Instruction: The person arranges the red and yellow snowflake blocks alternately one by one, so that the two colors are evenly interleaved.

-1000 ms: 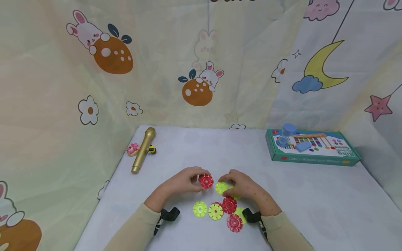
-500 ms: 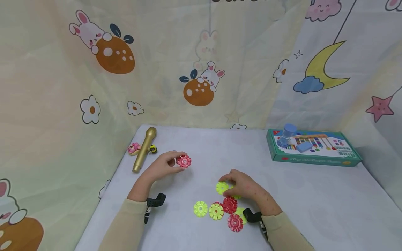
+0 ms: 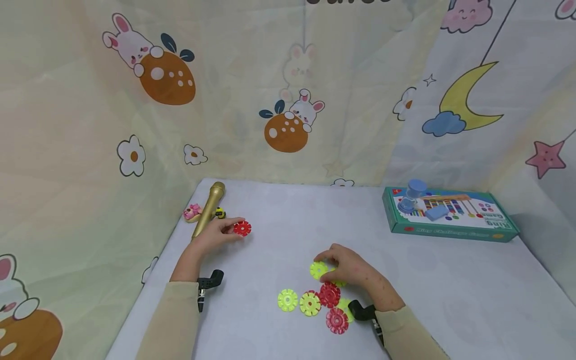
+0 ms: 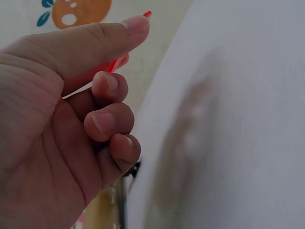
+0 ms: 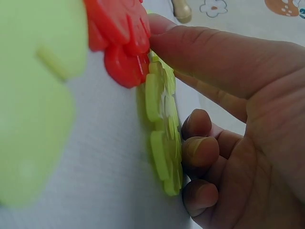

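My left hand pinches a red notched plastic disc between thumb and forefinger, above the table at left of centre. In the left wrist view its red edge pokes out past the thumb, and the other fingers are curled in. Near the middle of the table, the thumb and forefinger of my right hand curl round a yellow-green notched disc. Another yellow-green disc lies flat by the curled fingers in the right wrist view. Just nearer me is a red disc.
Loose yellow-green discs and another red disc lie toward the front. A gold microphone with small pink and yellow-black toys sits back left. A green box bearing a blue sand timer stands back right.
My left hand has carried the red disc away from the other discs, back and to the left, close to the microphone. The right hand has stayed in place.
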### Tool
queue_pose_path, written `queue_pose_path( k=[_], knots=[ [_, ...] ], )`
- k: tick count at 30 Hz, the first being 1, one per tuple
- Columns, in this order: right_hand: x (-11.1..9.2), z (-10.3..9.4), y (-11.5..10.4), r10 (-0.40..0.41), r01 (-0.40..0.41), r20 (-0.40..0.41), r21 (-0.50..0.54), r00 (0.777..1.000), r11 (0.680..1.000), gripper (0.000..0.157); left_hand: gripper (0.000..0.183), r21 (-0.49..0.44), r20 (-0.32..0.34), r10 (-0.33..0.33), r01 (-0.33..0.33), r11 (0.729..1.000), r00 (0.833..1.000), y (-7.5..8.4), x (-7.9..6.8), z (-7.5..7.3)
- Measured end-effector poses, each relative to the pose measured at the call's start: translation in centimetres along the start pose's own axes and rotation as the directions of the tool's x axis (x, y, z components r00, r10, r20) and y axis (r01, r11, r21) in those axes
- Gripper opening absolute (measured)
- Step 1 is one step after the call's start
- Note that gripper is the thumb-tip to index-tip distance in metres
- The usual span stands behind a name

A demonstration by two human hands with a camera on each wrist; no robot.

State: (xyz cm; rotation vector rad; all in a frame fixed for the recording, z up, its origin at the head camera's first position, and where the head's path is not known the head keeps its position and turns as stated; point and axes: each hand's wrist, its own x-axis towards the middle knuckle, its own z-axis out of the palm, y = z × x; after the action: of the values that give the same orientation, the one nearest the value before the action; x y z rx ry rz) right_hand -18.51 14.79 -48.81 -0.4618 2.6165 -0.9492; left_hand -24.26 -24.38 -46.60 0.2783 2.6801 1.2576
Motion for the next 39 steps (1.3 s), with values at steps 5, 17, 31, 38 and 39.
queue_pose_path(
  k=[5,17,31,38,39],
  knots=[
    [0.0,0.0,0.1,-0.003,0.003,0.001,0.002,1.000,1.000,0.038,0.054,0.017,0.032,-0.052,0.052,0.999,0.998,-1.4,0.2,0.4],
    [0.0,0.0,-0.2,0.021,-0.021,-0.014,-0.004,1.000,1.000,0.039,0.050,0.107,0.058,-0.134,0.128,0.986,0.989,-1.7,0.1,0.6],
    [0.2,-1.3,-0.9,0.114,-0.105,-0.033,0.203,0.993,0.974,0.024,0.044,0.077,0.055,-0.129,0.125,0.989,0.990,-2.4,0.4,0.6],
    [0.5,-2.3,-1.9,0.040,-0.043,0.018,0.465,0.999,0.884,0.040,0.044,0.083,0.035,-0.131,0.128,0.988,0.991,-2.4,0.3,0.8],
    [0.6,-2.4,-2.1,0.018,-0.025,0.019,0.483,1.000,0.875,0.042,0.044,0.080,0.032,-0.131,0.128,0.989,0.991,-2.4,0.3,0.8]
  ],
)
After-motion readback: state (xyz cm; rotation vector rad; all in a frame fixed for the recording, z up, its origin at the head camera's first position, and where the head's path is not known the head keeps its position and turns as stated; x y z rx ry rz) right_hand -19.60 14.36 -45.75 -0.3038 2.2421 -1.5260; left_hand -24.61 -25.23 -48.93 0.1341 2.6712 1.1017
